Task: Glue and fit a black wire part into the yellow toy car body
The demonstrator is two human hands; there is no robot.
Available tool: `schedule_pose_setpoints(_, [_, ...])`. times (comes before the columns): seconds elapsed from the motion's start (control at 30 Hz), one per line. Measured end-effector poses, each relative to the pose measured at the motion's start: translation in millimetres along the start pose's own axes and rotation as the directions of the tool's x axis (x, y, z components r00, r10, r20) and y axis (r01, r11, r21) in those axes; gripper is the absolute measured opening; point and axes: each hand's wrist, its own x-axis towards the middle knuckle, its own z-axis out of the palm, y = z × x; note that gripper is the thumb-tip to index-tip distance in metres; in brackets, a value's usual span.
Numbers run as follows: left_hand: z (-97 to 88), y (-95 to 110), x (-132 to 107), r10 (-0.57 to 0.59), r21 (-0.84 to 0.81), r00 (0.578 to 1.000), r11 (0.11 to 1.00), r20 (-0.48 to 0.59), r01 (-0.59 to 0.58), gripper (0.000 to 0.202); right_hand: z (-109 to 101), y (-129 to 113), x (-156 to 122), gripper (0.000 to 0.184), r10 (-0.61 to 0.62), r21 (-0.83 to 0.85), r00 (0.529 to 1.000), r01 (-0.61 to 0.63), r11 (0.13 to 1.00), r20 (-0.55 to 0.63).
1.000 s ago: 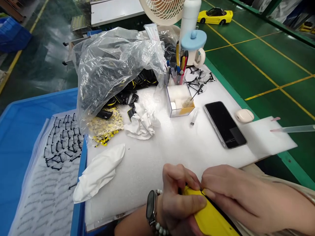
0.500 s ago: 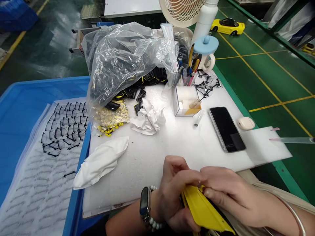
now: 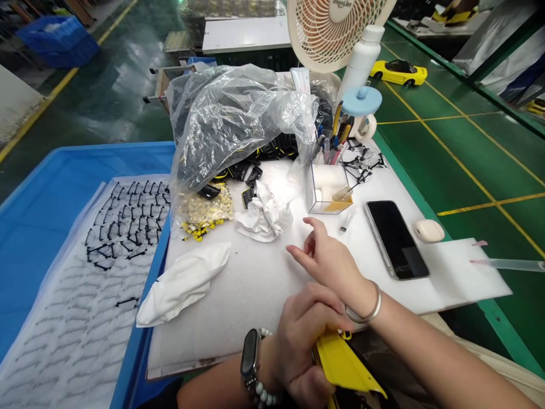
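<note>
Foam-covered workbench (image 3: 230,324), factory floor: a left hand (image 3: 300,346) clenched a yellow plastic piece (image 3: 340,363) just off the bench's near edge — a bangled right hand (image 3: 327,264) hung open and empty above the foam. Beyond lay a smartphone (image 3: 395,238), a clear desk organizer (image 3: 321,190) and a crumpled plastic bag (image 3: 238,119), with a desk fan (image 3: 336,28) farthest.

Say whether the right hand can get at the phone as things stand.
Probably yes. The right hand is empty and raised over the white foam board, with nothing apparent between it and the phone. The left hand grips the yellow piece, out of the way.
</note>
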Motion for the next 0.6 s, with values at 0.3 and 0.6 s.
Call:
schedule_pose_setpoints(0.3, [8.8, -2.4, 9.6, -0.217, -0.199, 0.968, 0.961, -0.124, 0.190, 0.058, 30.2, -3.3, 42.0, 0.030, -0.052, 0.100, 0.970, 0.077, 0.992, -0.236])
schedule_pose_setpoints(0.6, [14.7, -13.0, 16.8, -0.500, -0.484, 0.844, 0.798, -0.195, 0.360, 0.058, -4.7, 29.0, -4.3, 0.033, 0.080, 0.691, 0.903, 0.263, 0.674, -0.422])
